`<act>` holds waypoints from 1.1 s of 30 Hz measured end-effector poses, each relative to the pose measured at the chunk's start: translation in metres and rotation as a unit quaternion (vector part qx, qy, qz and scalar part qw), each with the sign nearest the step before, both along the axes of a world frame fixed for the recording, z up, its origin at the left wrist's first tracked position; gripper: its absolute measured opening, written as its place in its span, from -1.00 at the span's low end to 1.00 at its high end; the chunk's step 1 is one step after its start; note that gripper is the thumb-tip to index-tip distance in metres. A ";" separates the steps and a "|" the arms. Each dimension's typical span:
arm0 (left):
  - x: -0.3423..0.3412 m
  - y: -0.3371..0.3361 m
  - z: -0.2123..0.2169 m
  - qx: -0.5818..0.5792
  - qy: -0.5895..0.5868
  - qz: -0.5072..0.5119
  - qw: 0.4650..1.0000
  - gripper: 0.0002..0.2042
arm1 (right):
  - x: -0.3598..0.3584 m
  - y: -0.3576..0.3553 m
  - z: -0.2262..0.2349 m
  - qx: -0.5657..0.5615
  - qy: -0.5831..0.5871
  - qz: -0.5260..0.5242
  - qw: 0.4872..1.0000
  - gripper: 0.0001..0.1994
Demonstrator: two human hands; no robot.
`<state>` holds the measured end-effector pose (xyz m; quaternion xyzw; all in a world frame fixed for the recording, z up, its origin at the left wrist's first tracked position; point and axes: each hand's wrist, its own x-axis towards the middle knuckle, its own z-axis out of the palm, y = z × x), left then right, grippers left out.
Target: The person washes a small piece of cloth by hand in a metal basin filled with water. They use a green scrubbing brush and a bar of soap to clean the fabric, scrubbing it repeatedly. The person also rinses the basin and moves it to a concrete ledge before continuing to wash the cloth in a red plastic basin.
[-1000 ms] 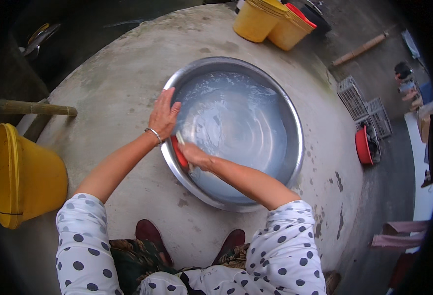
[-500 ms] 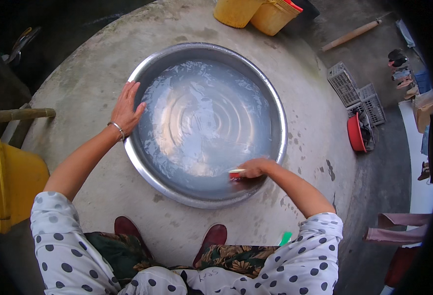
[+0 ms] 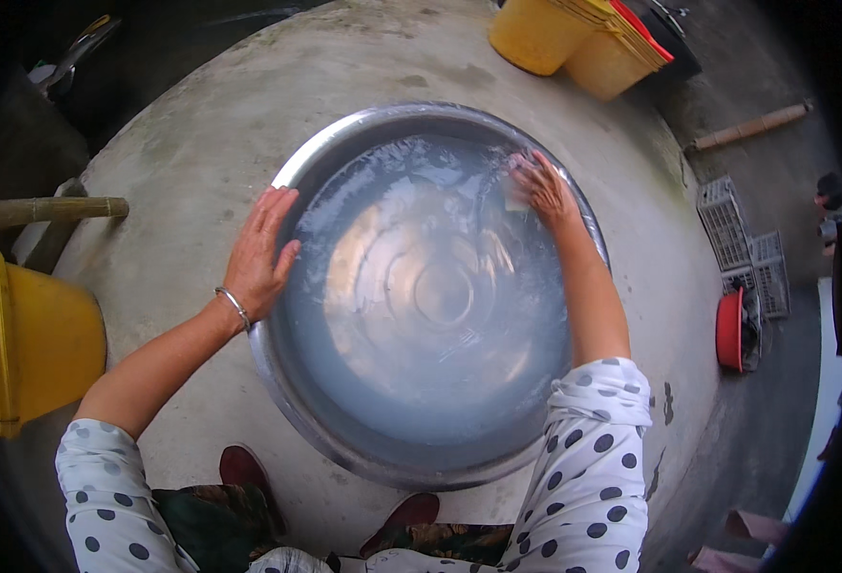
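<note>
A wide steel basin [image 3: 344, 449] holding cloudy, soapy water sits on the concrete floor in front of me. My left hand [image 3: 260, 253] lies flat on the basin's left rim with fingers stretched out and a thin bangle at the wrist. My right hand [image 3: 542, 186] reaches across to the far right inner wall and presses a small pale scrubbing pad [image 3: 516, 198] against the metal just under the rim. Both arms wear white sleeves with dark dots.
A yellow bucket [image 3: 24, 339] lies on its side at the left beside a wooden pole [image 3: 43, 210]. Two stacked yellow buckets [image 3: 574, 38] stand beyond the basin. Grey crates [image 3: 741, 244] and a red container [image 3: 729, 329] are at the right. My shoes [image 3: 244, 468] touch the basin's near edge.
My right hand has swept the pad around the inside of the basin, from the near left rim past the near right side to the far right. My left hand stays on the left rim.
</note>
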<state>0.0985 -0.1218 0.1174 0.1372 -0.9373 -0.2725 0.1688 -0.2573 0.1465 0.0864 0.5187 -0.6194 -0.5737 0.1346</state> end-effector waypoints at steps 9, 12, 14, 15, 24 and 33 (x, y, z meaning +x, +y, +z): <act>-0.002 0.001 0.004 0.010 0.001 -0.005 1.000 -0.48 | 0.001 -0.100 0.007 -0.109 -0.082 0.219 0.966 -0.50; 0.003 -0.001 0.004 0.020 -0.011 0.004 1.000 -0.48 | 0.004 -0.077 0.007 -0.093 -0.079 0.097 0.988 -0.48; 0.001 -0.002 0.000 0.021 -0.002 -0.006 1.000 -0.48 | 0.001 -0.045 0.004 -0.088 -0.058 0.004 0.994 -0.50; 0.000 -0.001 -0.002 0.020 0.002 -0.011 1.000 -0.48 | -0.004 -0.027 -0.006 -0.101 -0.051 -0.004 0.994 -0.53; 0.004 -0.003 -0.007 -0.017 0.014 -0.014 1.000 -0.49 | 0.043 0.107 -0.030 0.003 0.017 -0.182 0.983 -0.57; 0.010 -0.006 -0.017 -0.012 0.036 -0.027 0.999 -0.48 | 0.205 0.160 -0.021 0.032 -0.102 -0.362 0.926 -0.54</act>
